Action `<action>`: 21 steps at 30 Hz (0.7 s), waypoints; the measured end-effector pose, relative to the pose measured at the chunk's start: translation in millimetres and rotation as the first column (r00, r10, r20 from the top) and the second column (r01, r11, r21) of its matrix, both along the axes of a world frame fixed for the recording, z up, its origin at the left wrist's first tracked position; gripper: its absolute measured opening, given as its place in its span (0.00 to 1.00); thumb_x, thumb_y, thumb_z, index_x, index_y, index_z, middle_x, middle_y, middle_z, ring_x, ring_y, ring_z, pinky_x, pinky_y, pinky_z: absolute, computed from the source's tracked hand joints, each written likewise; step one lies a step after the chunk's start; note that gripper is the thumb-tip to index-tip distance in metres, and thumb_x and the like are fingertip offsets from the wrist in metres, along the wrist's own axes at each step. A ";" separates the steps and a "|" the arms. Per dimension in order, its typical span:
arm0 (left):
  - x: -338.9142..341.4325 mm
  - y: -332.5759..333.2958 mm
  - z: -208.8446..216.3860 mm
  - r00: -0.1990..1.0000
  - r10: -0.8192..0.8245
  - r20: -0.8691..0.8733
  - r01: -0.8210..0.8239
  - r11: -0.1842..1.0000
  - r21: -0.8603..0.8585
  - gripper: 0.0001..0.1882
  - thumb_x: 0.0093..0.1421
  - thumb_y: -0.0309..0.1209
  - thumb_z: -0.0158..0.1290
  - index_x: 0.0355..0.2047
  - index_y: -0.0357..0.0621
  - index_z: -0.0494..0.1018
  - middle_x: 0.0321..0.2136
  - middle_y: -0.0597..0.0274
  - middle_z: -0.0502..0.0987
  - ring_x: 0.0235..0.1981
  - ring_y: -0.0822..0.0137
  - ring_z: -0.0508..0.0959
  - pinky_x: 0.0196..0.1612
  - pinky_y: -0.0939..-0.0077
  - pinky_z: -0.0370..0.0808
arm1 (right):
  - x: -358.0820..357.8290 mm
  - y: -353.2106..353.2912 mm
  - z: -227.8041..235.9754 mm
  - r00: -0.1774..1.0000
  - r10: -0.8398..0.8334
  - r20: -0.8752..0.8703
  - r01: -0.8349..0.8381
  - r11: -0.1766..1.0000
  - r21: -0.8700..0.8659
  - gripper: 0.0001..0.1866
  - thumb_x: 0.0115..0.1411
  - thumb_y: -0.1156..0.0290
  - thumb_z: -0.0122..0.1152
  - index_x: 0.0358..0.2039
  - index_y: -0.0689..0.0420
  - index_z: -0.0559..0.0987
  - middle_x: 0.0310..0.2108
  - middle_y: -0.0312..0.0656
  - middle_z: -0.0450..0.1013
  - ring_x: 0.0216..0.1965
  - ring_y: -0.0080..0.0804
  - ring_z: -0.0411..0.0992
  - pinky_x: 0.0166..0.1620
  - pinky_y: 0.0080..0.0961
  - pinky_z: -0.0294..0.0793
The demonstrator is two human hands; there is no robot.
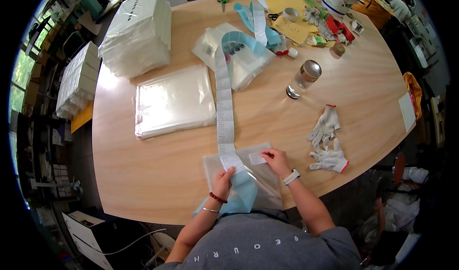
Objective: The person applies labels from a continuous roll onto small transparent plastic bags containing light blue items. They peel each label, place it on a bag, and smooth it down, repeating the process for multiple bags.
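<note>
My left hand [223,184] is closed on a long strip of white printed labels [224,112] near its close end. The strip runs away across the table, and its light-blue backing [241,193] hangs down past the hand toward my body. Between the fingertips of my right hand [277,161] is a single small white label [257,159], apart from the strip. Both hands are over a transparent plastic bag [267,188] lying flat at the table's near edge.
A stack of transparent bags [175,101] lies left of the strip, with a tall wrapped pile [136,35] behind it. To the right are a glass bottle [303,79] and white work gloves [329,160]. Green scissors [223,0], tape [290,14] and yellow envelopes [282,2] lie far off.
</note>
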State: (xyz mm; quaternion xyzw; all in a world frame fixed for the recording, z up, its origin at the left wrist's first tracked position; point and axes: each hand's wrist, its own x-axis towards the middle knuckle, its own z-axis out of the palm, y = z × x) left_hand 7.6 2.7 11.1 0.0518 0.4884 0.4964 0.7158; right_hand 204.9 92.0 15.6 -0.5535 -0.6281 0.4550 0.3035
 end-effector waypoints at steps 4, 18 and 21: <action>-0.7 1.1 6.9 0.997 -0.046 -0.060 0.044 0.998 -0.037 0.12 0.56 0.35 0.48 0.36 0.39 0.70 0.31 0.65 0.74 0.31 0.76 0.73 0.33 0.83 0.69 | -7.8 -3.5 -2.1 0.962 0.066 0.266 -0.118 0.976 0.183 0.10 0.45 0.72 0.59 0.30 0.59 0.74 0.25 0.41 0.71 0.27 0.35 0.70 0.30 0.27 0.69; -1.7 -0.2 -2.2 0.999 -0.028 -0.040 0.028 1.000 0.003 0.14 0.56 0.36 0.48 0.36 0.37 0.70 0.32 0.64 0.73 0.32 0.75 0.72 0.35 0.83 0.69 | 5.1 20.1 10.8 0.924 0.001 0.383 -0.192 0.866 0.461 0.06 0.42 0.72 0.61 0.21 0.56 0.72 0.25 0.38 0.66 0.28 0.33 0.67 0.29 0.27 0.68; -1.4 -1.5 -2.6 1.000 -0.017 -0.024 0.017 1.000 0.023 0.14 0.56 0.35 0.47 0.37 0.36 0.69 0.32 0.64 0.73 0.33 0.75 0.72 0.35 0.83 0.69 | 3.6 16.4 16.1 0.934 0.035 0.355 -0.199 0.877 0.438 0.06 0.43 0.73 0.60 0.18 0.58 0.72 0.26 0.38 0.67 0.28 0.33 0.67 0.29 0.26 0.67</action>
